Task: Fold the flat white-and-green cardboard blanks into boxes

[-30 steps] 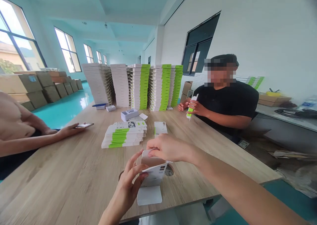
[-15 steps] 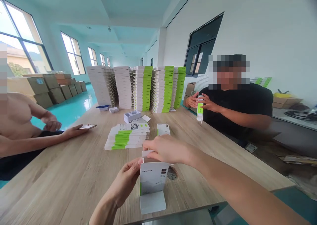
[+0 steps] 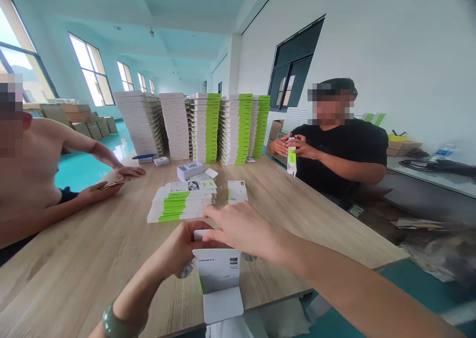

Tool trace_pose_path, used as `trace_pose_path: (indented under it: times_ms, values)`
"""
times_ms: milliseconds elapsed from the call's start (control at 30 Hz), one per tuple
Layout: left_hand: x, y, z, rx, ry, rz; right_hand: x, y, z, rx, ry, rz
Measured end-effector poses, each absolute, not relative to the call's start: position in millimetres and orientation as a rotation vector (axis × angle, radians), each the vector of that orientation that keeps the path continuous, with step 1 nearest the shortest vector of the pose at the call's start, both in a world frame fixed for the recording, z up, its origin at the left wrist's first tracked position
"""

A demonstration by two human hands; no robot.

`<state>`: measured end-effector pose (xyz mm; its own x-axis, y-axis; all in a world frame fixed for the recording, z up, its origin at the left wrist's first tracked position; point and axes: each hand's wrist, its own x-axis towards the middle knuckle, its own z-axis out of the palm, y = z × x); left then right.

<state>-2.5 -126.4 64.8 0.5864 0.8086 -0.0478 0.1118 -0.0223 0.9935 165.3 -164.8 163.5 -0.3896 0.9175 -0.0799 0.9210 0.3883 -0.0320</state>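
My one feed is the head camera, looking forward and down from close above the left hand, the right hand and the white box at six o'clock. Its wide lens takes in the long table and reaches the tall box stacks at twelve o'clock, with windows at ten o'clock.

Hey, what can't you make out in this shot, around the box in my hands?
Head view only:
- Top of the white carton: hidden by the left hand and right hand.
- Carton's small print: too small to read.
- Phone on the left: screen edge-on, unreadable.
- Floor clutter at right: blurred.
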Motion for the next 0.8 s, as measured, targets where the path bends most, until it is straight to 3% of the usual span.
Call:
trace_pose_path:
  times_ms: [200,367,500,667,800]
  values:
    - [0,-134,40,1.543,0.999,0.773,171,-183,157,2.145,2.178,-0.252]
    - [-1,-140,25,1.591,1.162,0.853,171,-189,132,2.219,2.275,-0.161]
    - [-1,-142,28,1.606,1.192,0.843,182,-193,114,2.173,2.521,-0.269]
    - [10,-149,48,1.778,1.213,0.782,217,-200,89,2.098,2.936,-0.766]
    - [16,-160,58,2.0,1.176,0.781,219,-204,65,2.288,2.89,-1.476]
